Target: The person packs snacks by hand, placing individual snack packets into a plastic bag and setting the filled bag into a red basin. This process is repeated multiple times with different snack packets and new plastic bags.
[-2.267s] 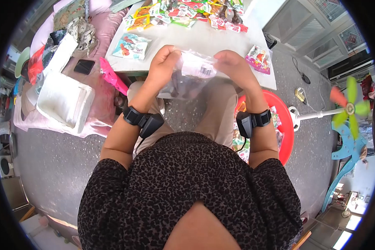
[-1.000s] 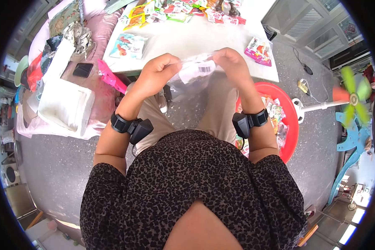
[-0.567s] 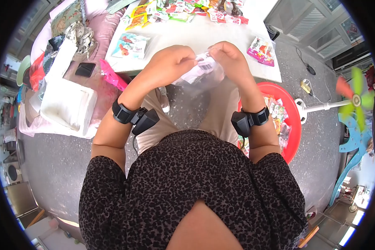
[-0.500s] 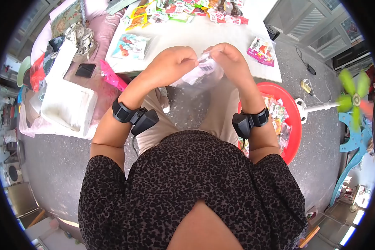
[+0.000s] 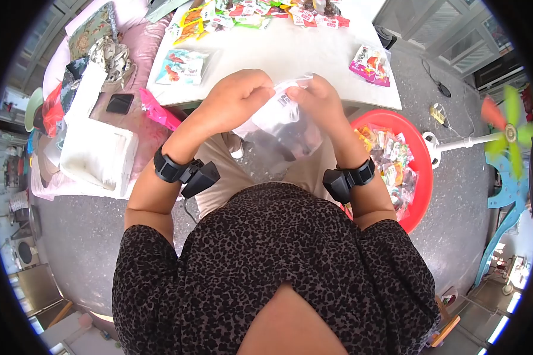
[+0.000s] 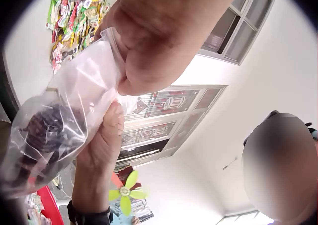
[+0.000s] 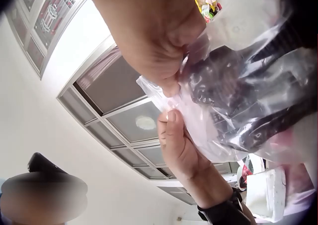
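A clear plastic bag (image 5: 287, 133) with a pale pink printed panel and a barcode hangs above the lap, in front of the table edge. Dark, ridged contents show through the plastic in the left wrist view (image 6: 52, 130); their kind is unclear. At the bag's upper edge, my left hand (image 5: 240, 97) pinches the plastic between thumb and curled fingers. Close beside it, my right hand (image 5: 318, 102) pinches the same edge, its thumb lying over the panel. Both thumbs meet near the edge in the right wrist view, with the bag (image 7: 238, 96) sagging away from them.
The white table (image 5: 266, 50) bears a heap of colourful snack packets (image 5: 257, 15), a blue-white packet (image 5: 180, 66) and a purple-white packet (image 5: 370, 65). A red basin (image 5: 421, 177) of packets stands at right, near a fan (image 5: 510, 133). A white foam box (image 5: 98, 157) lies left.
My hands have come closer together along the bag's edge. The bag has turned, so its dark contents show more and the barcode is partly covered by my right thumb.
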{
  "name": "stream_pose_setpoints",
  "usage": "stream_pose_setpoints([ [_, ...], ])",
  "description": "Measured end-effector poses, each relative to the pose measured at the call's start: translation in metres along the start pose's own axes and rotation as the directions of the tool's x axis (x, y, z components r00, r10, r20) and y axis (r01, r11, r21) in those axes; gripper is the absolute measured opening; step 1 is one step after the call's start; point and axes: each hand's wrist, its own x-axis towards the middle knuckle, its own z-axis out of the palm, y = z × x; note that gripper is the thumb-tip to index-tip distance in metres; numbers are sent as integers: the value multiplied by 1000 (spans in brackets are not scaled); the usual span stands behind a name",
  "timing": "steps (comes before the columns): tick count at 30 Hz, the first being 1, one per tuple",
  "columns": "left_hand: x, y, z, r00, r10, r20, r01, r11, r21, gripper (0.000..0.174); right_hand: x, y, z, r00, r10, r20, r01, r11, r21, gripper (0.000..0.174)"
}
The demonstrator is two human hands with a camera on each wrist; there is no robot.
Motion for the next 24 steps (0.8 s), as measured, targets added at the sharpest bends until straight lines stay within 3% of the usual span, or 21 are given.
stream_pose_setpoints([
  [2,-1,1,-1,999,-31,9,31,999,-23,8,-1,5,1,997,-74,-7,74,995,69,13],
  [5,-1,2,2,999,29,-26,-28,999,43,7,-4,7,0,991,-106,-76,98,990,-102,13],
  [8,-1,7,5,990,131,-46,-127,988,86,6,-10,7,-5,951,-300,-81,243,882,-404,14],
  [11,-3,12,10,997,83,7,-83,995,63,7,-14,1,-9,933,-353,-65,331,915,-230,15],
  [14,-2,17,14,996,2,86,-7,999,54,9,-26,-6,-12,928,-345,-138,317,929,-193,17],
  [15,-2,19,16,995,-3,95,-2,999,52,9,-28,-4,-14,880,-458,-125,380,837,-394,16],
  [18,-1,20,28,994,-23,105,20,999,29,9,-32,-1,-23,791,-612,21,430,530,-731,13],
  [21,4,22,35,996,19,86,-21,1000,14,11,-39,0,-22,710,-699,-86,444,539,-715,11],
  [24,7,28,47,995,21,98,-14,997,-73,12,-49,-11,-27,725,-688,-24,476,526,-705,10],
])
